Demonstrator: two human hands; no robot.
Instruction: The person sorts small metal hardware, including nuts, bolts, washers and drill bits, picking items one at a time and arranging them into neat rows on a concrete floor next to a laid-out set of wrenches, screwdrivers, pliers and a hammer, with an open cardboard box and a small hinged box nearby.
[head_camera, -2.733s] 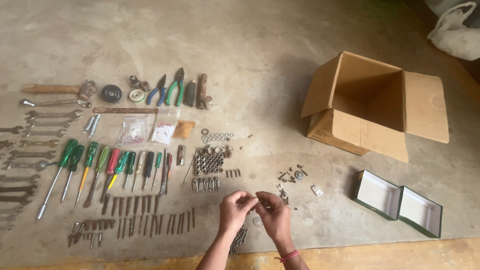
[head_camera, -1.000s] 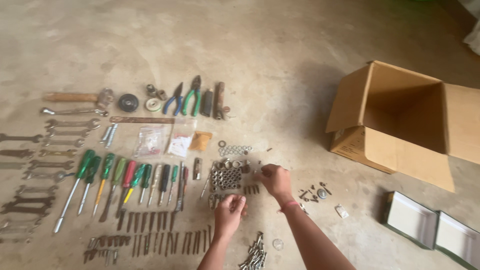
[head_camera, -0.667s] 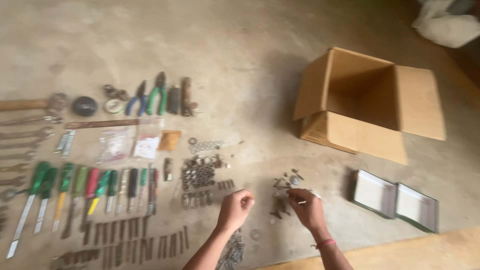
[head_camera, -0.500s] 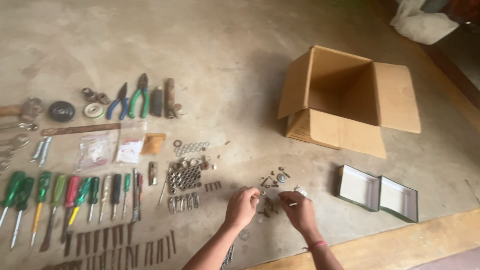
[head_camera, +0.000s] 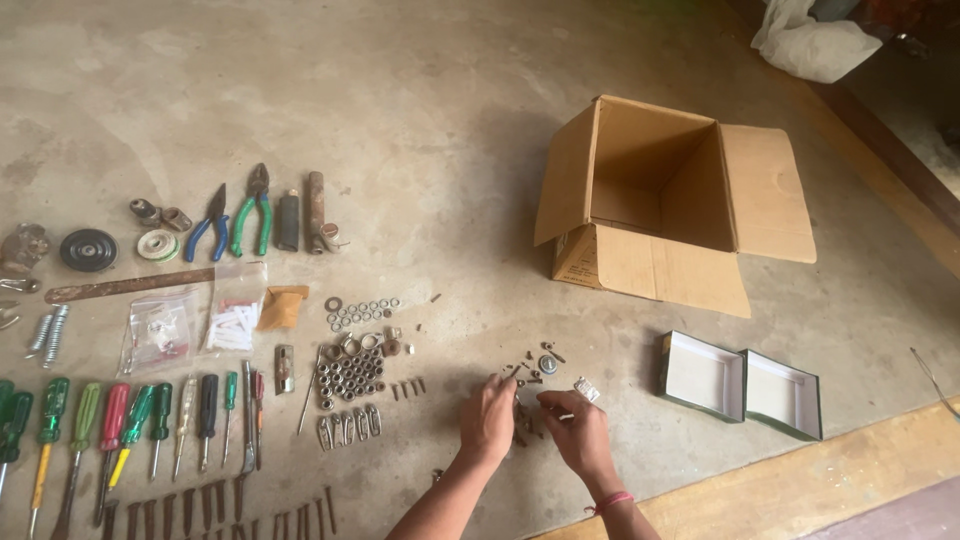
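Note:
Both my hands reach down to a small loose pile of rusty hardware on the concrete floor. My left hand pinches a thin dark piece, likely a screw, at its fingertips by the pile's left edge. My right hand, with a pink band at the wrist, hovers with curled fingers over the pile's near side; I cannot tell whether it holds anything. Sorted nuts and washers lie in rows just left of my hands.
An open cardboard box lies on its side at the right. A small open green-edged box and its lid sit near it. Screwdrivers, pliers, plastic bags and rows of nails fill the left. A white bag lies at the top right.
My view swung right from the tool rows toward the box. My hands moved from the sorted nuts over to the loose hardware pile and lowered onto it.

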